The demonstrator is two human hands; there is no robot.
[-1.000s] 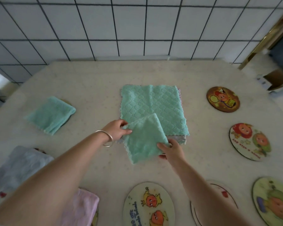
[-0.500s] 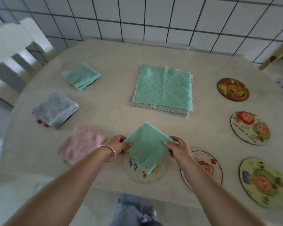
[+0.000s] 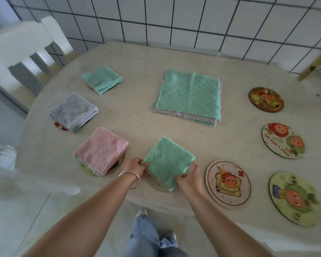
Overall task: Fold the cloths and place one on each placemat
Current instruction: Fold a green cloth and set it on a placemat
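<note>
A folded green cloth (image 3: pixel 168 159) lies over a round placemat (image 3: pixel 160 186) at the table's near edge. My left hand (image 3: pixel 135 166) pinches its left corner and my right hand (image 3: pixel 188 179) grips its near right corner. A stack of unfolded cloths (image 3: pixel 189 95), green on top, sits mid-table. Folded pink (image 3: pixel 101 150), grey (image 3: pixel 73 111) and green (image 3: pixel 102 78) cloths each cover a placemat on the left. Bare placemats lie to the right: one beside my right hand (image 3: pixel 228 183), and three further right (image 3: pixel 293 198) (image 3: pixel 283 140) (image 3: pixel 266 99).
The beige table (image 3: pixel 137 117) stands against a tiled wall (image 3: pixel 174 19). A white chair (image 3: pixel 20 51) stands at the left. My legs and shoes (image 3: pixel 146 234) show below the table's near edge.
Both hands carried the folded green cloth from the middle stack toward the near edge and lowered it onto the placemat there. The camera view pulled back and down.
</note>
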